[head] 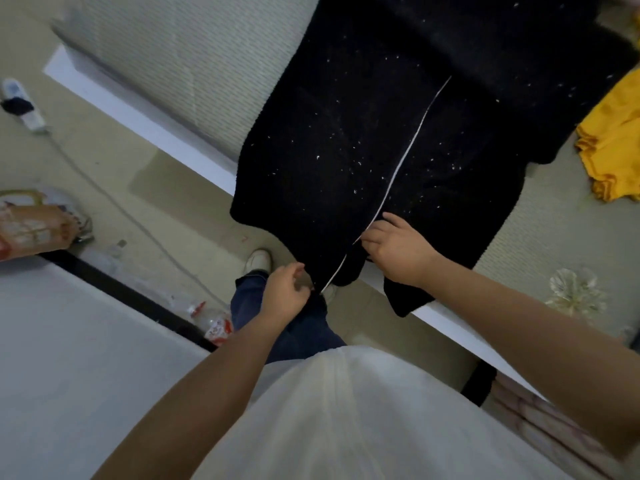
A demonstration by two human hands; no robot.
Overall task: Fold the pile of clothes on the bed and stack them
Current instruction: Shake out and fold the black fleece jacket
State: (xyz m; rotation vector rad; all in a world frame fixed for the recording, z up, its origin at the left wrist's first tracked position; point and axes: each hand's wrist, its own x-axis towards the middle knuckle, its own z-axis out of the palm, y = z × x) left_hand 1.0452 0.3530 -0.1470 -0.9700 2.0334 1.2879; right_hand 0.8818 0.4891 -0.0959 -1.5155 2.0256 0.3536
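A large black zip-front garment (346, 140), flecked with white lint, lies spread on the bed (194, 64), and its hem hangs over the bed's white edge. A pale zipper line (405, 157) runs down its middle. My left hand (285, 294) pinches the bottom end of the zipper at the hem, below the bed edge. My right hand (398, 245) grips the black fabric just right of the zipper, a little higher up. A yellow garment (613, 143) lies crumpled on the bed at the far right.
The bed's white edge (145, 123) runs diagonally across the view. On the floor to the left lie a power strip with a cable (24, 105), a paper bag (33, 223) and plastic bottles (214, 323). My feet stand close to the bed. A pale decorative object (573, 289) rests on the bed near my right forearm.
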